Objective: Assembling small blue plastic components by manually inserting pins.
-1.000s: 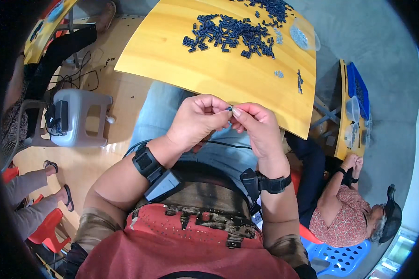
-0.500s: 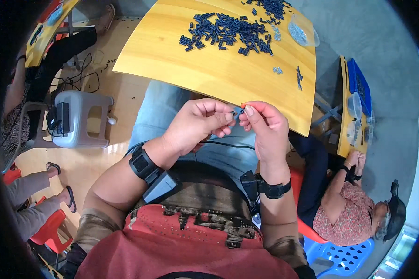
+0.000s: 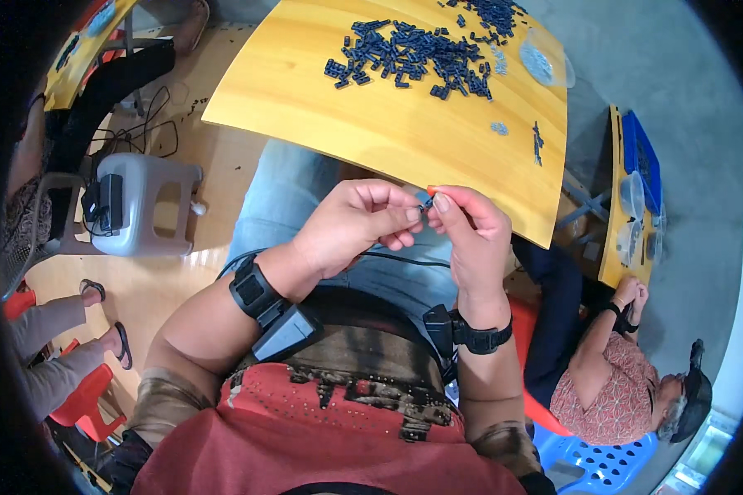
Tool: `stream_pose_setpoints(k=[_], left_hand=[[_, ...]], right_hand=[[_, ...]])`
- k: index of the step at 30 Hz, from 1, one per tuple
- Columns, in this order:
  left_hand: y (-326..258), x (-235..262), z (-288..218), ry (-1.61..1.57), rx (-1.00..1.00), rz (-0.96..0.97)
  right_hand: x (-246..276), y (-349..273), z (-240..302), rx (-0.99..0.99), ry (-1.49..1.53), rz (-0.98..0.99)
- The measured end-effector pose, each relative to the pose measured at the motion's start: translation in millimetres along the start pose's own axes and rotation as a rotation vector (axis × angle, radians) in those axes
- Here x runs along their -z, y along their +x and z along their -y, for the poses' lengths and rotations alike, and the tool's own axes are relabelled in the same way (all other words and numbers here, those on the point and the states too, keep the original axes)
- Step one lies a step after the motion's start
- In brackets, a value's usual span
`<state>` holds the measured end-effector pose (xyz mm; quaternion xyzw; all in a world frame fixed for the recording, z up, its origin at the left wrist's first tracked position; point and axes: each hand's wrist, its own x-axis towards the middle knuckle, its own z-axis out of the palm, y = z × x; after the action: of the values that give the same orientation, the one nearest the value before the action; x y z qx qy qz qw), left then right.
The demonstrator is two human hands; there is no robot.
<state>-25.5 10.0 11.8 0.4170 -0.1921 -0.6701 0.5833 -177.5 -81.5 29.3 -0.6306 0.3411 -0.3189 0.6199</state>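
Observation:
Just off the table's near edge, my two hands meet over my lap. My left hand (image 3: 357, 221) pinches something small and dark between thumb and forefinger, largely covered by the fingers. In my right hand (image 3: 472, 231), thumb and forefinger grip a small dark piece (image 3: 427, 203). The two fingertips are almost touching, and I cannot tell whether the pieces are joined. On the wooden table (image 3: 371, 132) ahead lies a pile of small black plastic parts (image 3: 413, 54). Right of it are a few small silvery pieces (image 3: 499, 129) and a thin dark strip of parts (image 3: 537, 143).
A clear tub of silvery pieces (image 3: 538, 63) stands at the table's far right. Another person (image 3: 611, 371) works at a side table with a blue tray (image 3: 641, 157). A grey stool (image 3: 144, 202) stands left, near loose cables. A black cable (image 3: 404, 258) crosses my lap.
My hands have come closer together, bringing the small pieces to each other. The whole view has shifted slightly, with the table a little further right.

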Motion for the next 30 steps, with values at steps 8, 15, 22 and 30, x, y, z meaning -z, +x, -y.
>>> stream_pose_setpoints(k=[8,15,22,30], left_hand=[[0.0,2.1,-0.8,-0.052,0.038,0.012],[0.5,4.3,-0.3,-0.033,0.054,0.018],[-1.1,6.6,0.5,-0.124,0.082,0.063],[-1.6,10.9,1.2,-0.258,0.121,0.161]], right_hand=[[0.4,0.4,-1.8,0.026,-0.006,0.000],[0.4,1.8,-4.7,0.053,-0.011,0.040],[0.9,0.4,-5.8,0.111,-0.013,0.058],[-6.7,0.4,-7.8,0.227,-0.008,0.066]])
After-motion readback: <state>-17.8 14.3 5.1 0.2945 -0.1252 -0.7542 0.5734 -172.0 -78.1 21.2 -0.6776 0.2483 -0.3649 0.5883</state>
